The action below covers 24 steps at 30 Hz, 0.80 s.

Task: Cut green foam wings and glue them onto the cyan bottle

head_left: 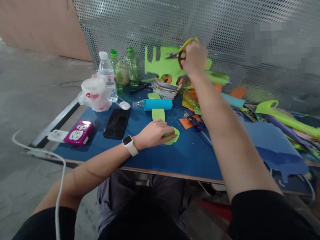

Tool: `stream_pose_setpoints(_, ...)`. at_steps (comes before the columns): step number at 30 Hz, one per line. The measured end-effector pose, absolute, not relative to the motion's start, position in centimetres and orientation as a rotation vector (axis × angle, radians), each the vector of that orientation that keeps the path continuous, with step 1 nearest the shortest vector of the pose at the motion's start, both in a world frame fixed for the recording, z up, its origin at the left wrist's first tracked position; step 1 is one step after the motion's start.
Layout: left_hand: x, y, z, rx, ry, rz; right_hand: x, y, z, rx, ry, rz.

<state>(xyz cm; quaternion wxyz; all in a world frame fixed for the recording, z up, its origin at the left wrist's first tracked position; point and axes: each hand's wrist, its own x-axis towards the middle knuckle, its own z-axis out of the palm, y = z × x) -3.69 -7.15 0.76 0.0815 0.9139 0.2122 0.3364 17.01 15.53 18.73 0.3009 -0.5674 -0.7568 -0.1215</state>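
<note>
My right hand (196,59) is raised over the back of the table, closed on a pair of scissors (181,54) with yellow and red handles, blades pointing left. Low over the table's front, my left hand (158,133) is closed on a light green cut-out piece (174,136); its fingertips are partly hidden. Just beyond that hand lies a clear bottle wrapped in blue (158,104), with green strips (158,114) on either side. A green sheet with cut-outs (163,63) stands against the mesh behind the scissors, next to a patterned bowl (166,89) holding scraps.
At the left are a phone (117,123), a purple power adapter (80,133), a bagged cup (94,93), a water bottle (107,76) and green bottles (132,67). Blue sheets (274,145) and coloured scraps crowd the right. A metal mesh panel (218,13) bounds the back. A white cable (57,189) hangs at front left.
</note>
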Motion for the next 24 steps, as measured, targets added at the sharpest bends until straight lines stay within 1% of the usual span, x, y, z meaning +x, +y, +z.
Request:
stream_pose_setpoints(2, -3.4, -7.3, 0.5, 2.835, 0.580, 0.993, 16.6, 16.0, 16.1, -1.597, -2.053, -0.370)
stream_pose_setpoints(4, -3.3, -7.5, 0.3, 2.895, 0.541, 0.995, 16.6, 16.8, 14.3, -1.708, -2.107, -0.351)
stream_pose_setpoints(7, -3.1, -7.9, 0.4, 2.938, 0.505, 0.973, 17.2, 17.7, 13.3, -1.871, -2.152, -0.276)
stream_pose_setpoints(10, -3.1, -8.2, 0.7, 2.967, 0.495, 0.953, 17.9, 18.0, 13.9, -1.925, -2.174, -0.218)
stream_pose_setpoints(16, -3.0, -8.3, 0.9, 2.983, 0.492, 0.967, 18.0, 16.9, 16.6, -1.849, -1.977, -0.291)
stream_pose_setpoints(20, -2.9, -8.0, 0.5, 2.934, 0.554, 0.918, 18.5, 14.0, 17.8, -1.841, -2.003, -0.166)
stream_pose_setpoints(24, -3.0, -7.7, 0.5, 2.822, 0.660, 0.810, 20.8, 9.3, 16.6, -1.779, -2.105, -0.007)
